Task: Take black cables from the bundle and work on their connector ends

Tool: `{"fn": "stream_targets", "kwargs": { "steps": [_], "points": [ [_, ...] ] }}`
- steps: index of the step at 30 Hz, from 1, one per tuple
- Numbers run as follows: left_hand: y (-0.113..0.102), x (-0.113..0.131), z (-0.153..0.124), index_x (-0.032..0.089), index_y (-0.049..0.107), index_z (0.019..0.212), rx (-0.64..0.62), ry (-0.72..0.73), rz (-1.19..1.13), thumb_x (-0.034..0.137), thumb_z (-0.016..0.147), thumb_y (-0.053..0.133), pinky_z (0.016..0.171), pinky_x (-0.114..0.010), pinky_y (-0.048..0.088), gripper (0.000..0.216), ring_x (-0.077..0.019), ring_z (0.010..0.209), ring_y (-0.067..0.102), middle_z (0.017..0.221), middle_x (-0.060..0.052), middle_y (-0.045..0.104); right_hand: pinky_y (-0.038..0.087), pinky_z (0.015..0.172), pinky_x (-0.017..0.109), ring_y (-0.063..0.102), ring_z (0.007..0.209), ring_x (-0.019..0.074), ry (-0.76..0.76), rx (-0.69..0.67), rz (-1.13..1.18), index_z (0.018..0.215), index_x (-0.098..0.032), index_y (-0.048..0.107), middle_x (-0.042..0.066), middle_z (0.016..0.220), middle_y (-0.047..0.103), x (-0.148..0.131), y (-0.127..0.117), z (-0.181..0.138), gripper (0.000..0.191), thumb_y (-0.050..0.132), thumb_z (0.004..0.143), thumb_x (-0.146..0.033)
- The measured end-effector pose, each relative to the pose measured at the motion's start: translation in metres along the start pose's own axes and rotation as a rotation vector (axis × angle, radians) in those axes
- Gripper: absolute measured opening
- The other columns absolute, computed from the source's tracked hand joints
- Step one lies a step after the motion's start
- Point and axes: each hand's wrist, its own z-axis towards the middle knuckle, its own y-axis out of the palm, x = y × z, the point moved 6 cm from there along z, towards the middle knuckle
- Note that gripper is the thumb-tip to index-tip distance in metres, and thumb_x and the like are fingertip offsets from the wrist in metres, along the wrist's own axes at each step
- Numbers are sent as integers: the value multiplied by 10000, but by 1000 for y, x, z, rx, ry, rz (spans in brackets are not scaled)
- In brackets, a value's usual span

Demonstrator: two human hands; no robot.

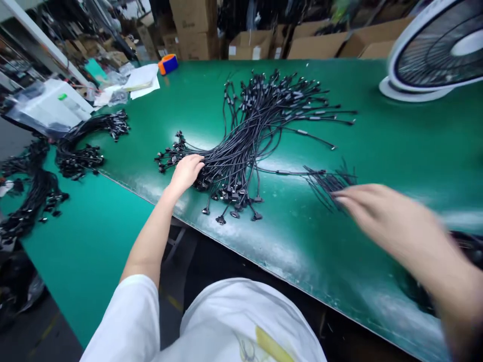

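A large spread of black cables lies on the green table, with connectors at both ends. My left hand is at the left side of this bundle, its fingers curled over several cables near the wide plugs. To the right is a loose pile of thin black ties. The thumb and fingers of my right hand are pinched together at that pile's near edge, on the thin ties; how many they hold is blurred. One cable from the bundle reaches across to the pile.
More cable bundles lie at the left, beside a white box and papers. An orange and blue tape roll sits at the back edge. A white fan stands at the back right. Dark cables lie beyond my right forearm.
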Motion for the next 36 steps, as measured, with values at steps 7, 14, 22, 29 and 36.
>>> {"fn": "stream_targets", "kwargs": {
  "steps": [7,14,22,29,36],
  "points": [
    [-18,41,29,158,609,897,70,54,-195,255,947,419,804,-286,456,218,-180,832,603,874,-74,667,472,981,469,542,1197,284,-267,-25,-26,1334,-145,536,169,1359,533,-87,59,133,423,500,923,-236],
    [-100,70,-38,210,628,1036,80,156,-420,367,919,511,631,-217,428,227,-119,642,551,770,10,624,479,911,356,608,956,188,-157,-17,84,917,-130,672,94,970,689,-83,59,233,192,480,923,-135],
    [-94,9,-56,197,647,829,-10,-92,-665,443,895,529,706,-293,481,281,-166,676,582,687,-20,603,401,982,385,569,1101,211,-229,409,-53,1025,-226,617,70,1085,634,-100,-87,200,441,257,1004,-480],
    [-118,-8,-110,210,379,459,181,-132,-1333,655,670,723,556,-298,498,601,-116,456,349,433,54,204,375,664,301,575,745,198,58,217,-322,922,-265,598,32,741,555,-15,-92,154,198,423,987,-333],
    [-74,84,-117,200,499,745,-29,-129,-1107,402,850,584,562,-269,415,243,-130,588,468,670,5,489,141,488,270,426,470,109,-151,-243,-321,718,-194,527,-4,626,555,-84,11,21,225,625,886,-305]
  ]
}}
